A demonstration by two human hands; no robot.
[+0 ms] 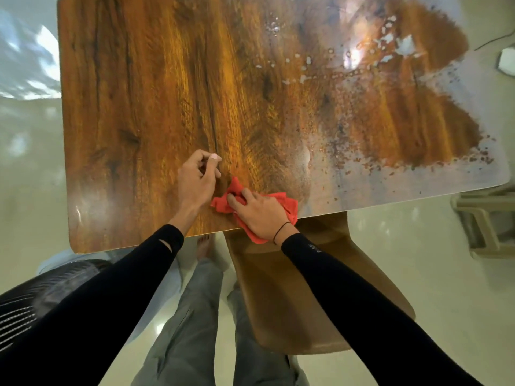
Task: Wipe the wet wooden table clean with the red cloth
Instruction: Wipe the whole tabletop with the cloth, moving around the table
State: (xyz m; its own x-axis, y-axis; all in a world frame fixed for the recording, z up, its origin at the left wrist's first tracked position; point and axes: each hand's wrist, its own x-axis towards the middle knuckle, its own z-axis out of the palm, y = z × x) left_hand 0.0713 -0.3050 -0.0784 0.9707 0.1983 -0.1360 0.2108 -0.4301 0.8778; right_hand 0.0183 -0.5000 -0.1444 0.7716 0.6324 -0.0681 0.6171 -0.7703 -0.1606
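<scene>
On wet table [145, 79], right hand [259, 214] gripping red cloth [288, 204]

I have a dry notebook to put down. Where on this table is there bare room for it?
The far-left stretch of the wooden table, beyond the left hand, looks bare and dry. The far-right side is covered in water droplets. The near edge is taken by the right hand on the red cloth.

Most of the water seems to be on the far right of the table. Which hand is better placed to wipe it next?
The right hand: it already presses the red cloth on the table, nearer the wet patch. The left hand holds nothing.
</scene>
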